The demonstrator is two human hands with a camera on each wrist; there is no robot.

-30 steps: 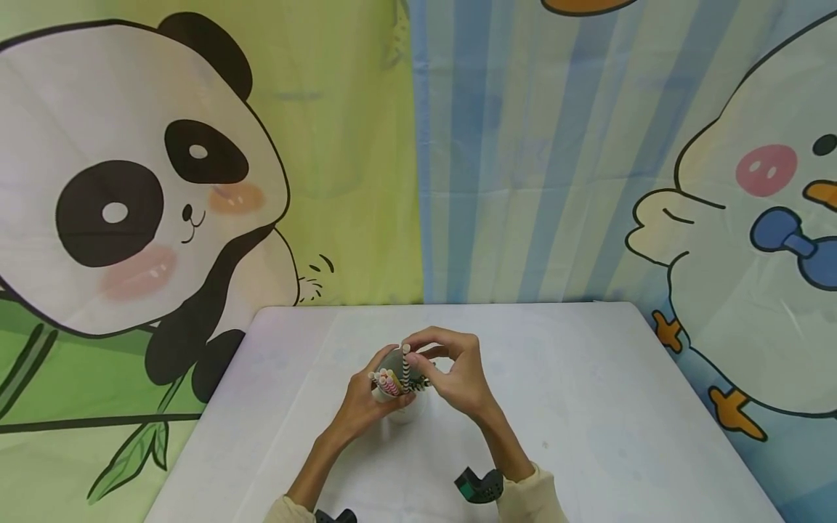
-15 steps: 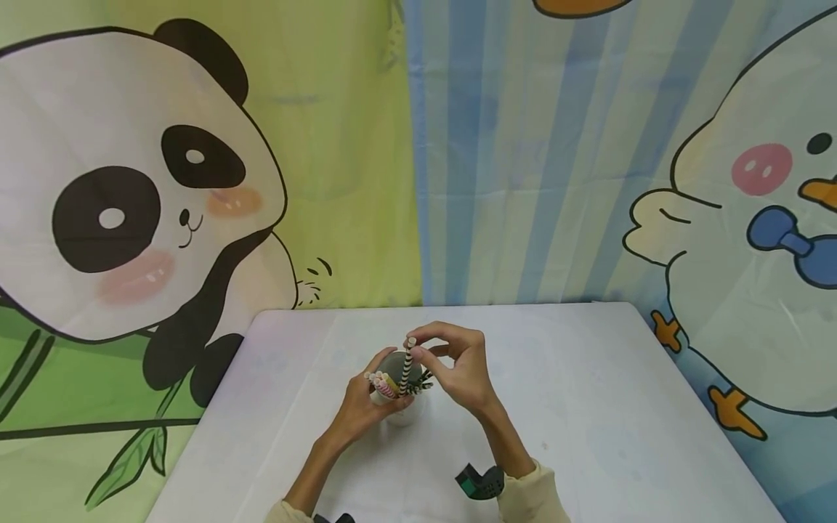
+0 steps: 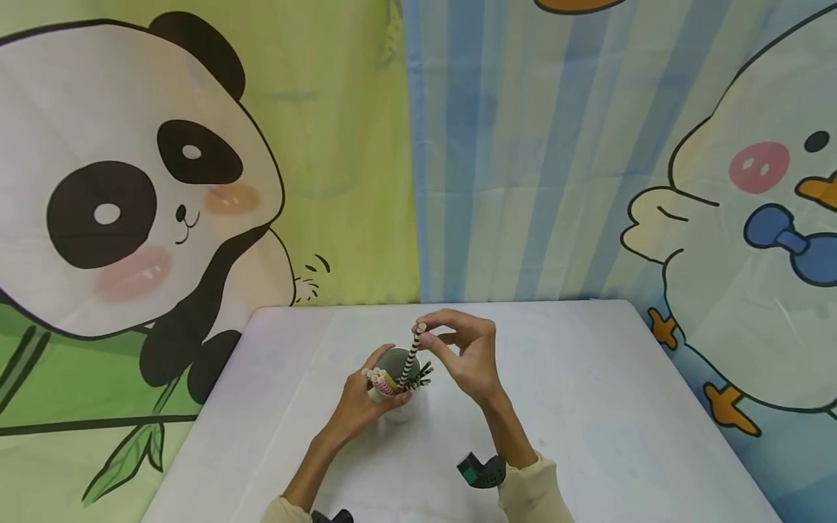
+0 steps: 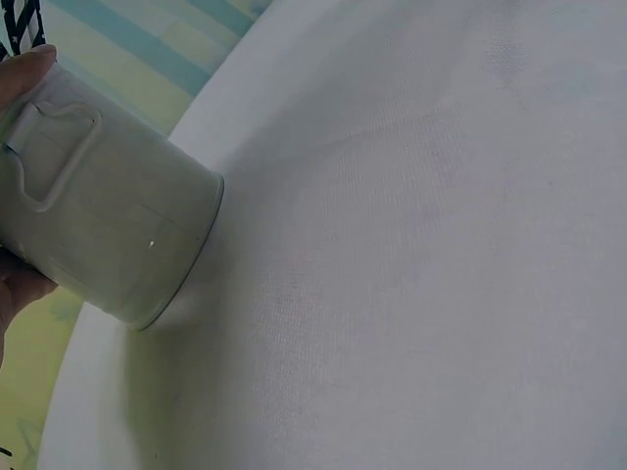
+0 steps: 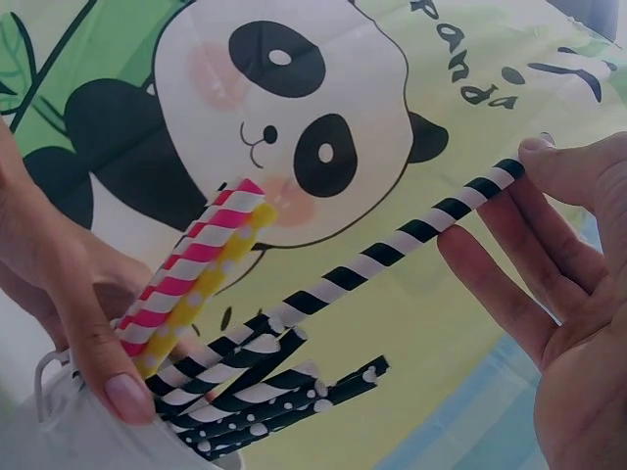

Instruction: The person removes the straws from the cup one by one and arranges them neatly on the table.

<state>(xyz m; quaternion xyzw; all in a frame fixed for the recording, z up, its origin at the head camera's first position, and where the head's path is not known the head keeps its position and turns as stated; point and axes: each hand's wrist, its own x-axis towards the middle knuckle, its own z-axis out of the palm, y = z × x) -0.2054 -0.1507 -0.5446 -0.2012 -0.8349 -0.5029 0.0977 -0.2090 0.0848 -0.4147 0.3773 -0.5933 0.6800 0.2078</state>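
Observation:
A pale cup-like container (image 4: 127, 225) with a small wire-like side handle (image 4: 61, 162) holds several paper straws. My left hand (image 3: 366, 403) grips it around the sides near the rim; whether its base touches the table I cannot tell. Between thumb and fingertips, my right hand (image 3: 472, 356) pinches the top end of a black-and-white striped straw (image 5: 392, 250). That straw slants up and right, its lower end still among the others. Beside it stand a pink-and-white striped straw (image 5: 196, 259), a yellow dotted straw (image 5: 208, 289) and several black-and-white ones (image 5: 284, 397).
The white table (image 3: 588, 407) spreads around both hands. Behind it hang a green curtain with a panda (image 3: 216, 211) and a blue striped one with a white bird (image 3: 752, 290). A dark device (image 3: 482, 471) sits at the right wrist.
My right hand has moved up and to the right, drawing the striped straw higher out of the container and tilting it rightward. The left hand keeps its grip, nearly in place.

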